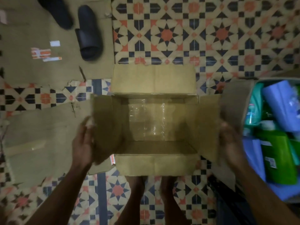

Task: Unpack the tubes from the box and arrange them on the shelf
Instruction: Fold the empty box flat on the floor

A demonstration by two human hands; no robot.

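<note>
Head view: The box [154, 82] sits in the middle on the tiled floor [211, 30], just past the person's feet [134, 192]. All four flaps are folded out. Shiny tape [146, 120] runs across its bottom.

The left hand [84, 140] holds the edge of the left flap [105, 127], thumb on top. The right hand [230, 140] is at the right flap [209, 127], but it is blurry, so I cannot tell if it grips.

At the right, a second box [235, 98] holds green packs [276, 156] and blue packs [280, 101]. Far left, a black slipper [88, 33] lies on flat cardboard [32, 30].
</note>
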